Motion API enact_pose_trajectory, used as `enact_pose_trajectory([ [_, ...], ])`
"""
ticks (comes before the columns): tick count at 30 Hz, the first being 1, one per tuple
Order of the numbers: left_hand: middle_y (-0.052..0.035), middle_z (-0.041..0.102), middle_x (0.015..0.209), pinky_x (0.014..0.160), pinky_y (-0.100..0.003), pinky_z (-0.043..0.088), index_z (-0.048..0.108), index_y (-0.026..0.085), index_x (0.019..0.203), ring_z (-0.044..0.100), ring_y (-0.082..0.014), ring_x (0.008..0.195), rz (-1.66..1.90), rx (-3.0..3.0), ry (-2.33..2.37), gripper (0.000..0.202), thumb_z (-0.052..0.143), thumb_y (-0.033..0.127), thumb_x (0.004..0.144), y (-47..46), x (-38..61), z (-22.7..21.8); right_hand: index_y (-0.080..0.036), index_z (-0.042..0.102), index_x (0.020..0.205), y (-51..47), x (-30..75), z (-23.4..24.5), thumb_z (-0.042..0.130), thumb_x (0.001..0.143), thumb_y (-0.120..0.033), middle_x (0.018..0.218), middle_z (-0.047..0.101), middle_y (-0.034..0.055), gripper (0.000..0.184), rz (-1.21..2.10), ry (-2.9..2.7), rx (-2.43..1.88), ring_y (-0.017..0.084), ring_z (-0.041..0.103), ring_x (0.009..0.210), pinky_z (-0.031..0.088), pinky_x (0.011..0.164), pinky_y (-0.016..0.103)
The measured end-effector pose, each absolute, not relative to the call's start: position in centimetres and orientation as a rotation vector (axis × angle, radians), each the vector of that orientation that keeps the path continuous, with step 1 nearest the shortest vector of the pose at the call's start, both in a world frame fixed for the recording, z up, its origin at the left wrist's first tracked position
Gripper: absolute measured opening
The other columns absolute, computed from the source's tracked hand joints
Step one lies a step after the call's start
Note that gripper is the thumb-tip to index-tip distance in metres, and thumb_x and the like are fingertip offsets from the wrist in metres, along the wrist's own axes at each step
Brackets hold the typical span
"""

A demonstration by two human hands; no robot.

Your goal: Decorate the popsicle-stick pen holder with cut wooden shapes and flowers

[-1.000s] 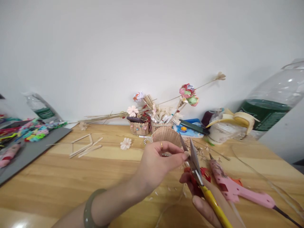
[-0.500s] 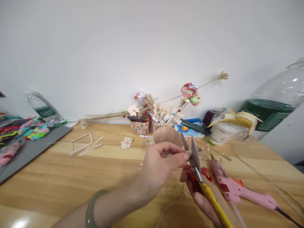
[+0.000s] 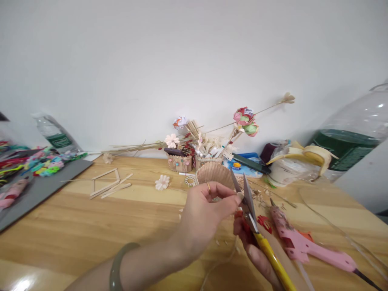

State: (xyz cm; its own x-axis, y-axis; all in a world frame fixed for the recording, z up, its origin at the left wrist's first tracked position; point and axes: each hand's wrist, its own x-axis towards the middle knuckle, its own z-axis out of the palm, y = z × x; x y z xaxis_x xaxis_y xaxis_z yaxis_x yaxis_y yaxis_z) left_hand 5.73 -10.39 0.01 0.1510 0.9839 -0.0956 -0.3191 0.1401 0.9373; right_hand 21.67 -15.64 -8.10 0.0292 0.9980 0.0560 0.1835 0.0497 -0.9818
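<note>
My left hand [image 3: 206, 214] is pinched, thumb and fingertips together, right at the scissor blades. Whatever lies in that pinch is too small and too covered to make out. My right hand [image 3: 259, 258] grips a pair of scissors [image 3: 249, 198] with yellow and red handles, the blades pointing up and slightly apart. Behind my left hand sits a ribbed, shell-shaped tan bowl [image 3: 214, 173], its lower part hidden. Just right of the scissors lies a pink glue gun [image 3: 303, 242], with something red [image 3: 264, 223] beside it.
Small scraps [image 3: 260, 196] litter the wood table. A cream flower [image 3: 162, 182] and thin wooden sticks [image 3: 104, 188] lie left. Decorated pots [image 3: 181, 163] with flowers stand by the wall. Banana peel [image 3: 323, 157] and a large bottle [image 3: 348, 145] are right; a grey board [image 3: 57, 186] is far left.
The whole view has shifted slightly, so background things sit a little further right. Both hands and the scissors keep nearly the same pose, with the blades still apart.
</note>
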Motion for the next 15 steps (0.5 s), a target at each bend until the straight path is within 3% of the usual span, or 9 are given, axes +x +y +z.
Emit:
enact_pose_trajectory([
  [10,0.0016,0.063,0.061,0.064,-0.024,0.042,0.063,0.015,0.063,0.053,-0.0086,0.059,1.149,0.979,0.913,0.013,0.071,0.024,0.062,-10.1,5.7,-0.4,-0.026,0.055,0.063,-13.0,22.9,-8.2,0.044,0.079,-0.063,0.063,0.058,0.0035,0.041,1.115,-1.359,-1.280,0.026,0.060,0.067,0.052,0.058,0.038],
  [15,0.0010,0.062,0.060,0.063,-0.024,0.041,0.062,0.014,0.061,0.054,-0.0090,0.060,1.144,0.991,0.924,0.014,0.072,0.024,0.060,-10.0,5.7,0.0,-0.023,0.053,0.058,-12.3,22.8,-8.9,0.052,0.066,-0.073,0.052,0.050,0.0002,0.050,1.125,-1.395,-1.234,0.019,0.053,0.052,0.045,0.047,0.031],
])
